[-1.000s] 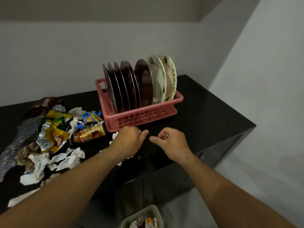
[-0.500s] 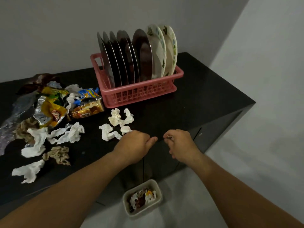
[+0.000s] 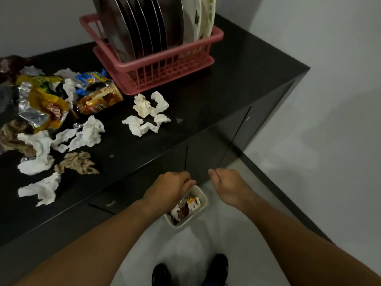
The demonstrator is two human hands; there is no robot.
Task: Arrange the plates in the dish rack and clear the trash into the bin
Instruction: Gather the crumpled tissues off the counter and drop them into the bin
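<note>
The pink dish rack (image 3: 165, 67) stands at the back of the black counter (image 3: 237, 79), holding several dark plates (image 3: 144, 27) and two white patterned plates (image 3: 203, 19) on edge. Crumpled white tissues (image 3: 147, 114), brown paper (image 3: 79, 163) and foil snack wrappers (image 3: 41, 106) litter the counter's left part. On the floor below the counter edge sits a small cream bin (image 3: 198, 213) with trash in it. My left hand (image 3: 169, 190) hovers over the bin with its fingers curled under. My right hand (image 3: 228, 186) hovers just right of the bin, also curled. Nothing shows in either hand.
The counter's front has dark cabinet doors (image 3: 206, 153) directly behind my hands. The pale floor (image 3: 309, 182) stretches to the right, and a white wall runs behind the counter. My black shoes (image 3: 218, 267) stand below the bin.
Both hands came back from the counter beside the rack and dropped past its front edge to above the bin. My view tilted down, so the bin and floor now show.
</note>
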